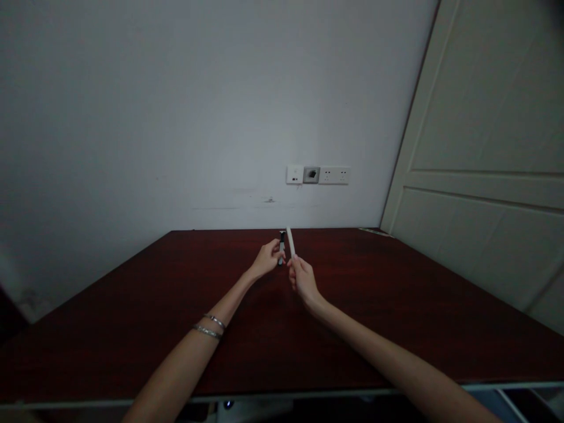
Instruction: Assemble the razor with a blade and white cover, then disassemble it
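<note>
Over the middle of the dark red table (379, 305), my left hand (266, 258) is closed on a small razor-like tool (282, 241). It stands roughly upright, with a light crosswise head, a black neck and a grey handle; its exact kind is too small to tell. Just to the right, my right hand (304, 279) grips the lower end of a slim white stick (290, 241), which points up and leans slightly left. The stick's lower end is hidden in my fingers. Tool and stick are close side by side, with a narrow gap between them.
Behind the table rises a pale wall with a row of sockets (333, 175). A panelled white door (484, 188) borders the right side. A thin light strip (374, 232) lies at the far right corner. Two silver bangles (207, 331) circle my left forearm.
</note>
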Demonstrator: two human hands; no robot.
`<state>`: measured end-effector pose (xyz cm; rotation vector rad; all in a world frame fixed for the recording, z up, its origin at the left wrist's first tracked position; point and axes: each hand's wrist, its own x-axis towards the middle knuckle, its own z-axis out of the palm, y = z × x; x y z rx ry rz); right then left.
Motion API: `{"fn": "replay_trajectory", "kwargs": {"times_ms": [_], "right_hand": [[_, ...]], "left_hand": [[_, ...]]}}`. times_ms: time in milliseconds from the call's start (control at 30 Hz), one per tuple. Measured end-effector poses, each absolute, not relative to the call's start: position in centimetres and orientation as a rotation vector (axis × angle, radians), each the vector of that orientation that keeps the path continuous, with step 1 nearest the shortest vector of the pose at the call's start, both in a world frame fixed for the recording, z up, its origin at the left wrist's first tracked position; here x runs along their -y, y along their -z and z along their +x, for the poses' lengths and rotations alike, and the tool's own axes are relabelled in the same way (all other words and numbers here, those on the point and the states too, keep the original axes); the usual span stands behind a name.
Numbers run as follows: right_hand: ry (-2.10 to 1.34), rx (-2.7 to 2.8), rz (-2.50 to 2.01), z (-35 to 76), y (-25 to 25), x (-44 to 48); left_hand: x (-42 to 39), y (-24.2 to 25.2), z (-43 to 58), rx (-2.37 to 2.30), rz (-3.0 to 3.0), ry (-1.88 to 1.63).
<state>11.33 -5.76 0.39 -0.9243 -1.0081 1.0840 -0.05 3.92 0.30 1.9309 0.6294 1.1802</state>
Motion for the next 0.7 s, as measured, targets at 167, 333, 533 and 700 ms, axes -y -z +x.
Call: {"fn": "replay_trajectory", "kwargs": {"times_ms": [167,333,533,700], "right_hand": [[-1.132,1.017,-0.921,11.4,-0.6,6.0],[-1.206,0.957,-0.905,11.5,-0.3,5.9],[-1.288,0.889,-0.8,12.2,-0.8,6.1],[-1.263,0.921,-0.802,12.0,-1.2,6.0]], "left_hand": [[-4.1,-0.1,-0.1,-0.663,1.911,-1.159],[-3.9,-0.4,0.0,-0.618,1.922,-1.175],[-3.8,-0.4,-0.1,-0.645,1.904,-1.158],[-3.8,-0.3,0.1,-0.614,1.915,-1.181]]}}
